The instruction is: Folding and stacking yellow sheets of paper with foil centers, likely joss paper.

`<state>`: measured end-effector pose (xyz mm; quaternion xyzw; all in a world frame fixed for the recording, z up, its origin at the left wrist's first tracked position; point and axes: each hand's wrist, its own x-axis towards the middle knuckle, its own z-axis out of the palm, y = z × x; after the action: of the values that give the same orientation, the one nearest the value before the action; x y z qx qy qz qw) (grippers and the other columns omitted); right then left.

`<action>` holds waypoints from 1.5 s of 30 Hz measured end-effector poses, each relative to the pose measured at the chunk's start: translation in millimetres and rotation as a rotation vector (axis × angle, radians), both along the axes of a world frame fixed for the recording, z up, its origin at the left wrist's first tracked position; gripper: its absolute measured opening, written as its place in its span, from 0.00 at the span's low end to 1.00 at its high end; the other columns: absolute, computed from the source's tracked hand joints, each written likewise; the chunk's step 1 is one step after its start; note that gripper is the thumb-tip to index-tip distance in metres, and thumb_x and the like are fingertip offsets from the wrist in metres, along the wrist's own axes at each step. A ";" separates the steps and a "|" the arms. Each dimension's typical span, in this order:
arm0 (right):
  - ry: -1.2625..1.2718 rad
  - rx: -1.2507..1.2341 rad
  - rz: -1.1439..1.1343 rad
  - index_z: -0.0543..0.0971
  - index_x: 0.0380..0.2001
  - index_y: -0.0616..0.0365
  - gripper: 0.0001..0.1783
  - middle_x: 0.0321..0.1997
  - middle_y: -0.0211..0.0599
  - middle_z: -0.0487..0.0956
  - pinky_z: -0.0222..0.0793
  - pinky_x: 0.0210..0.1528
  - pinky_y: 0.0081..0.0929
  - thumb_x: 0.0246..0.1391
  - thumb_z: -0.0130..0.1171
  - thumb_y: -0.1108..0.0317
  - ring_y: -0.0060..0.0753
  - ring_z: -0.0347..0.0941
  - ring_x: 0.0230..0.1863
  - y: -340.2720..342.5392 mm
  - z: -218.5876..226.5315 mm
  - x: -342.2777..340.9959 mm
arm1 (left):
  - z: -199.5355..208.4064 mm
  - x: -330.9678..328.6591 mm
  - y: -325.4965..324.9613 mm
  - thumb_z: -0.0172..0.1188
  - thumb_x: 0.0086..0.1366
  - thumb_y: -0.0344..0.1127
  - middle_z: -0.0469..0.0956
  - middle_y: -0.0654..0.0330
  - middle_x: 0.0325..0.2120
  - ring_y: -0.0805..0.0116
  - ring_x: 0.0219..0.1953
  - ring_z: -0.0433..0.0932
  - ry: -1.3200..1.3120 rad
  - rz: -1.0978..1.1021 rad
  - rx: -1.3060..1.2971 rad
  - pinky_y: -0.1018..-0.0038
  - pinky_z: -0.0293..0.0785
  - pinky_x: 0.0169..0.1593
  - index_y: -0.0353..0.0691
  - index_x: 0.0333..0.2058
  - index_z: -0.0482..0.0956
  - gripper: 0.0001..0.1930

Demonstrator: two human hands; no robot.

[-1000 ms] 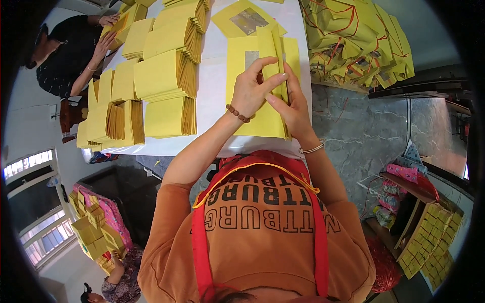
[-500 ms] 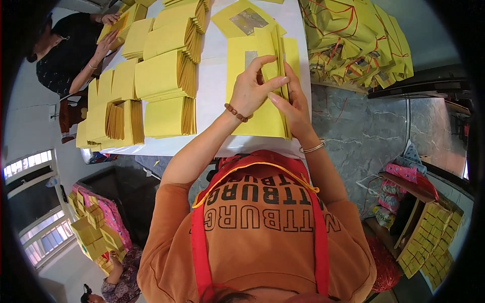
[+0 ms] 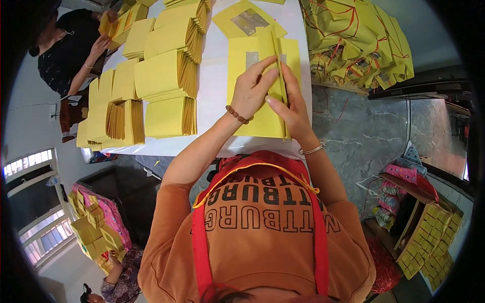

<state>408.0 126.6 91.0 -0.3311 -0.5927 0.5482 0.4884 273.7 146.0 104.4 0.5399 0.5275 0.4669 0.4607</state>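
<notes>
My left hand [image 3: 252,90] and my right hand [image 3: 296,108] press a folded yellow paper sheet [image 3: 266,43] from both sides, so that it stands on edge. My left fingers lie along its left face, my right fingers along its right face. Both thumbs lean inward near the fold. Beneath them lies a flat yellow sheet [image 3: 238,58] with a silver patch, partly covered by my hands. Just beyond rests a slanted yellow sheet with a silver rectangle [image 3: 248,21].
Left of my hands, several stacks of folded yellow paper [image 3: 159,76] fill the white table [image 3: 212,91]. A pile of yellow paper with red cords [image 3: 353,40] is at the right. Across the table, a co-worker's hand [image 3: 99,47] handles yellow paper.
The folded yellow sheet between my hands has closed into a narrower upright fold. My thumbs have drawn back from its top. The co-worker's hands have shifted and now lift an orange-yellow piece.
</notes>
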 end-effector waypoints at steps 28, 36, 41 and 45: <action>-0.053 0.010 -0.009 0.47 0.63 0.69 0.46 0.65 0.52 0.50 0.41 0.67 0.32 0.46 0.60 0.68 0.42 0.43 0.68 0.5 6.3 1.7 | -8.0 2.1 0.2 0.63 0.54 0.45 0.74 0.56 0.32 0.71 0.25 0.69 0.137 0.022 0.142 0.76 0.66 0.29 0.34 0.50 0.71 0.28; 0.110 -0.065 0.016 0.47 0.63 0.68 0.45 0.65 0.48 0.50 0.44 0.66 0.31 0.47 0.60 0.67 0.38 0.45 0.67 -0.1 6.6 0.5 | -9.2 -1.9 -1.6 0.60 0.57 0.41 0.74 0.56 0.36 0.71 0.27 0.70 0.062 -0.021 0.088 0.76 0.67 0.31 0.34 0.52 0.68 0.26; 0.085 -0.041 0.017 0.48 0.63 0.69 0.45 0.65 0.50 0.51 0.42 0.66 0.32 0.46 0.60 0.67 0.39 0.45 0.67 1.1 3.7 0.1 | -7.5 4.6 -0.3 0.57 0.59 0.39 0.74 0.56 0.36 0.69 0.27 0.71 -0.071 0.129 0.287 0.75 0.67 0.32 0.35 0.52 0.68 0.24; -0.057 0.013 -0.008 0.48 0.62 0.70 0.46 0.66 0.52 0.50 0.40 0.67 0.32 0.46 0.60 0.64 0.42 0.44 0.68 0.6 5.6 1.4 | -4.3 -1.8 1.2 0.58 0.57 0.41 0.73 0.55 0.30 0.67 0.27 0.72 0.127 -0.004 0.146 0.73 0.67 0.32 0.34 0.50 0.71 0.24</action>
<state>409.4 127.2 96.6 -0.3458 -0.6087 0.5326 0.4757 271.9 147.2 100.1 0.6016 0.5193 0.4679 0.3867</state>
